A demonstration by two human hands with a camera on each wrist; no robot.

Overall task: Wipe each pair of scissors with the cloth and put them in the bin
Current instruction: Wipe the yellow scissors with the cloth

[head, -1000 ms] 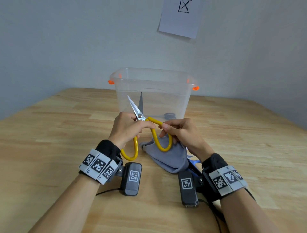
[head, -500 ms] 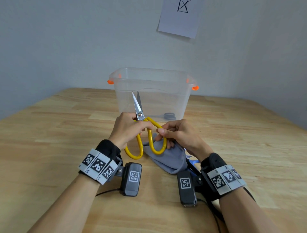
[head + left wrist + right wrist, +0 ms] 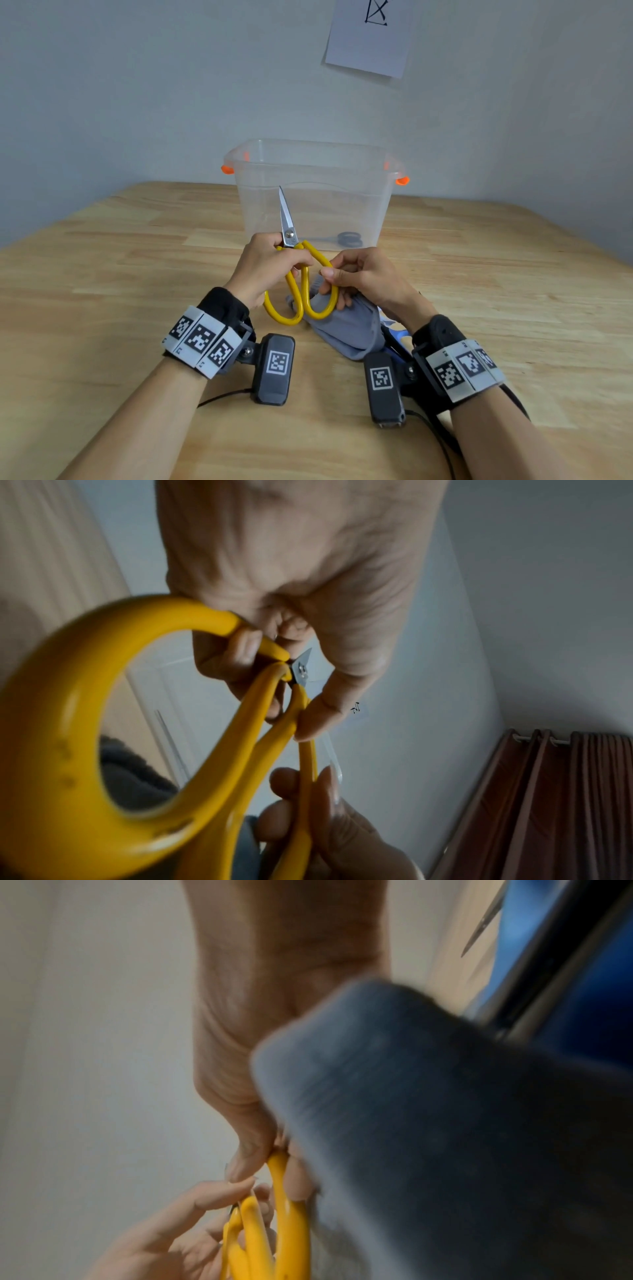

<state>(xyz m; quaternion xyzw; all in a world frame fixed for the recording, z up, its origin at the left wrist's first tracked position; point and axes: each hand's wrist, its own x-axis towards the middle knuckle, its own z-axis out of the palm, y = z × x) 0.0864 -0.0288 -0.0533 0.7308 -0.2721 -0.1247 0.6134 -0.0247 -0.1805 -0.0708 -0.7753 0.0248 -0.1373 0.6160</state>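
Yellow-handled scissors [image 3: 294,274]: steel blades together, tip up, looped handles.

The scissors [image 3: 294,270] I hold have bright, polished metal blades with a mirror-like shine, and their looped handles wear a smooth, glossy yellow coating, plastic or rubbery by the look, that catches highlights in the left wrist view. The cloth [image 3: 346,325] in my right hand [image 3: 363,277] is soft, matt grey fabric with a slightly fuzzy nap. The bin [image 3: 315,192] is clear, smooth plastic with a faint sheen and small glossy orange plastic clips at its rim. The surface [image 3: 120,274] is pale wood in jointed strips, visible grain, satin finish. A sheet of matt white paper [image 3: 368,34] hangs on the flat, matt painted wall.
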